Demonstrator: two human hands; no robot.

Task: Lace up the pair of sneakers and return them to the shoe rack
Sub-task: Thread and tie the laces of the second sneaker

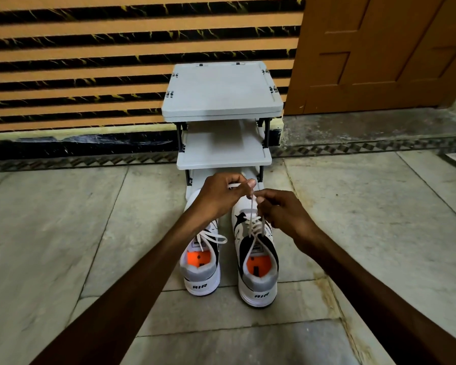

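Head view: two white-and-black sneakers stand side by side on the tiled floor, heels toward the camera, just in front of a grey three-tier shoe rack set against the striped wall. The left hand is closed, pinching one end of the white lace of the right sneaker; the right hand is closed, pinching the other end. Both ends are drawn upward. The left sneaker carries a tied bow
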